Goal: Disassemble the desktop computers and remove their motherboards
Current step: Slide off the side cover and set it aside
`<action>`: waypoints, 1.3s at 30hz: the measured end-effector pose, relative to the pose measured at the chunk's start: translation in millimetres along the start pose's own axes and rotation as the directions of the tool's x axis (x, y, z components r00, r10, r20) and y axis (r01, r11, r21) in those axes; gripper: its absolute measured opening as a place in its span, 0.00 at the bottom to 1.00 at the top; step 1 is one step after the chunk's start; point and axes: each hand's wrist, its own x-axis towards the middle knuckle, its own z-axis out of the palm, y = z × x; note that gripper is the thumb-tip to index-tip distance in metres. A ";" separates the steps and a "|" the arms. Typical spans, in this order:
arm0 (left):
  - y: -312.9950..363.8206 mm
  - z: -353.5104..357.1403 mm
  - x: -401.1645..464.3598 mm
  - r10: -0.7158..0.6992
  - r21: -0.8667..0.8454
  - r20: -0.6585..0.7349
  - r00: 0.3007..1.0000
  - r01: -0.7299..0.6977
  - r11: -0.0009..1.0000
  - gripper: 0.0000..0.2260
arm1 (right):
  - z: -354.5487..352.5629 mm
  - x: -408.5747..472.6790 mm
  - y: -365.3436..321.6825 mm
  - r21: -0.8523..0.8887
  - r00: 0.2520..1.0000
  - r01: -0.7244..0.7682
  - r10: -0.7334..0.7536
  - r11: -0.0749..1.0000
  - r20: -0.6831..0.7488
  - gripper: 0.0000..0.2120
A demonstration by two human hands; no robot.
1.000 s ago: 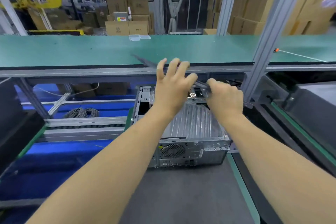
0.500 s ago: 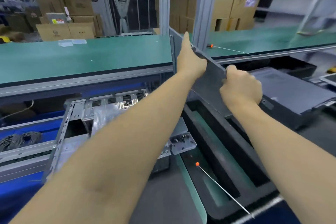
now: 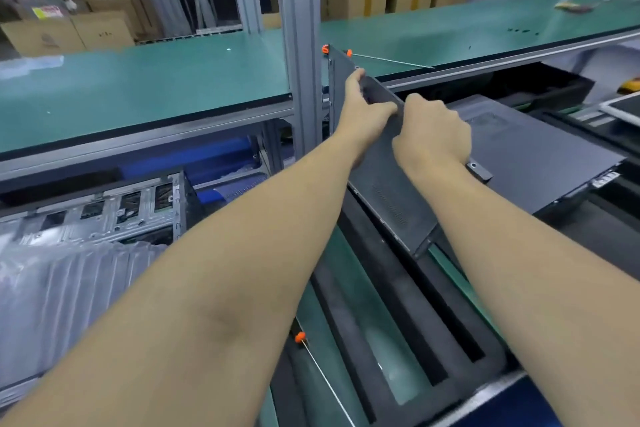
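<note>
— Gripping the panel with both hands, is that right?

— Yes. The left hand is curled over the panel's upper edge just above frame centre, thumb on the near face. The right hand is a closed fist on the same edge, just beside the left, the two nearly touching.

— How does the panel lie?

— Dark, tilted on edge, running from an orange clip near the upright post down toward centre right. Its lower corner hangs over the black foam tray at the bottom.

— Where is the computer itself?

— The opened case sits at the left edge, its silver frame and drive bays exposed, well apart from the hands. Whether a motherboard shows inside, I cannot tell; that part is blurred.

— Any room to move?

— The post stands just left of the panel's far end. Right of the hands lies another dark flat case, close under the panel's edge. The green counter across the upper frame is bare at upper left. A thin rod with an orange tip lies at bottom centre.

— What changed from half a second ago?

— The view has swung further right, so the case slid toward the left edge. Both hands have closed up along the edge, and the panel has dropped lower.
</note>
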 end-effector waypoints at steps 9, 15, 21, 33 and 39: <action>-4.4 19.6 27.4 -0.161 0.016 0.125 0.979 0.160 0.987 0.37 | 4.9 47.8 -0.5 -0.018 0.988 -0.041 0.043 0.999 0.147 0.08; -35.1 16.0 24.4 -0.275 0.188 0.203 0.940 0.239 0.953 0.28 | 51.7 35.3 17.7 -0.048 0.965 -0.081 0.090 0.996 0.245 0.08; -51.7 27.7 25.5 -0.239 0.126 0.140 0.961 0.222 0.967 0.12 | 63.8 55.8 30.4 0.072 0.974 -0.156 0.141 0.985 0.176 0.06; -72.5 25.0 33.7 -0.204 0.277 0.077 0.976 0.175 0.945 0.12 | 120.6 45.2 29.8 -0.221 0.977 0.049 -0.001 0.974 0.213 0.23; -94.5 13.0 31.6 -0.099 0.474 0.055 0.994 0.061 0.878 0.20 | 129.6 26.8 33.2 -0.535 0.961 0.268 -0.183 0.801 0.208 0.35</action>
